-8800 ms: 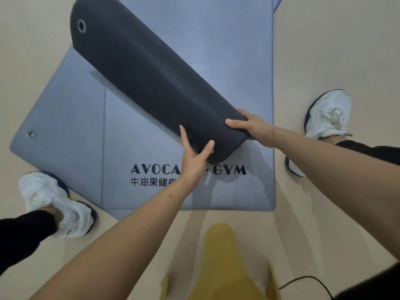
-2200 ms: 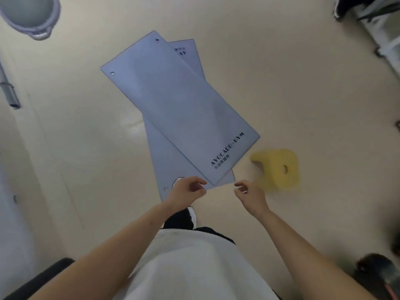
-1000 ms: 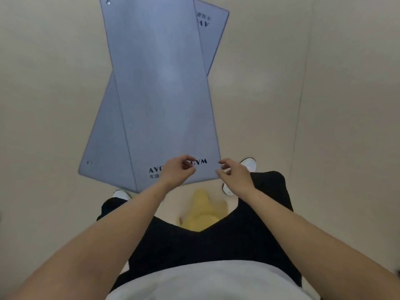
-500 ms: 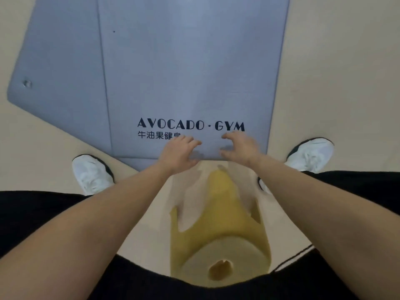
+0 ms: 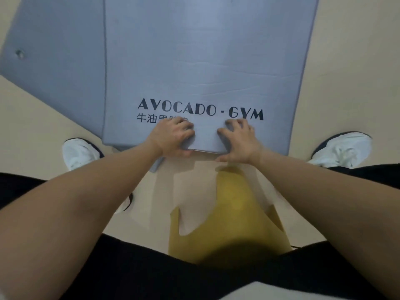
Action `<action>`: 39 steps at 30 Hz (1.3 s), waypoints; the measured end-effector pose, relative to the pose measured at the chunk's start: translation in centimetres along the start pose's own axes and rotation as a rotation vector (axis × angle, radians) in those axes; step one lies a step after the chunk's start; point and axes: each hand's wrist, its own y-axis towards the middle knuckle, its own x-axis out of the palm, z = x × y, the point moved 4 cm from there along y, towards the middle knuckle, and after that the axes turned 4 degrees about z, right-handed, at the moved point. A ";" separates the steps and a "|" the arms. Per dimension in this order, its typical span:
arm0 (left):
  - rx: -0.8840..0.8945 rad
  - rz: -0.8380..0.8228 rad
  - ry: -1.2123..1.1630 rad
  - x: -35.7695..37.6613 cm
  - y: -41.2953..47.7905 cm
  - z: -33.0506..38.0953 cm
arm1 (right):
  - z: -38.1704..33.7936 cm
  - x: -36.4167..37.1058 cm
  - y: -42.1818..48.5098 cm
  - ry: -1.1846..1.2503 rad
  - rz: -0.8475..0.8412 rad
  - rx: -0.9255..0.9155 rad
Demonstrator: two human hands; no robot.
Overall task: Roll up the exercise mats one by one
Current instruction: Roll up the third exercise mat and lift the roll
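The top mat (image 5: 205, 61) is grey-blue with "AVOCADO · GYM" on it, and it lies flat on the floor (image 5: 346, 72) over a lower mat (image 5: 54, 50) that pokes out on the left. The left hand (image 5: 173, 137) and the right hand (image 5: 238, 139) both hold its near edge, fingers bent over the top and thumbs at the edge, which is lifted a little between them. A yellow roll (image 5: 229, 213) lies near the wrists, with the left shoe (image 5: 80, 152) and the right shoe (image 5: 342, 148) out to the sides.

I read "AVOCADO · GYM" in dark capitals on the upper mat (image 5: 205, 61); below it, Chinese characters beginning 牛油, partly under my left hand (image 5: 173, 135).
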 end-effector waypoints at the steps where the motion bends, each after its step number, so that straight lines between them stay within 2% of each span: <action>1: -0.013 0.061 0.022 -0.6 -0.4 0.0 | -0.2 -0.4 -0.3 0.003 -0.005 -0.010; 3: -0.076 0.156 0.079 -2.3 -0.7 -0.1 | -0.6 -1.5 -0.7 0.036 0.013 -0.024; 5: -0.211 0.200 0.095 -4.4 -0.4 0.2 | -1.0 -2.8 -1.1 0.122 0.038 -0.037; 10: -0.598 0.108 0.057 -10.1 0.6 0.1 | -0.3 -7.6 -2.1 0.347 0.194 0.103; 13: -0.706 0.126 -0.030 -13.8 0.4 0.0 | -0.3 -11.2 -2.8 0.364 0.299 0.141; 19: -0.735 0.278 -0.036 -21.6 -1.4 -0.4 | -2.0 -20.0 -6.1 0.323 0.452 0.039; 25: -0.703 0.415 0.011 -28.2 -2.6 0.4 | -4.3 -27.7 -11.5 0.210 0.495 -0.036; 29: -0.614 0.408 -0.027 -30.4 -2.2 1.6 | -4.2 -30.2 -14.7 0.192 0.478 -0.020; 34: -0.467 0.353 -0.050 -30.8 -1.2 1.4 | -3.5 -29.5 -15.8 0.152 0.525 -0.044; 39: -0.480 0.335 -0.145 -30.0 1.8 -0.4 | -2.0 -29.9 -15.0 0.038 0.600 -0.090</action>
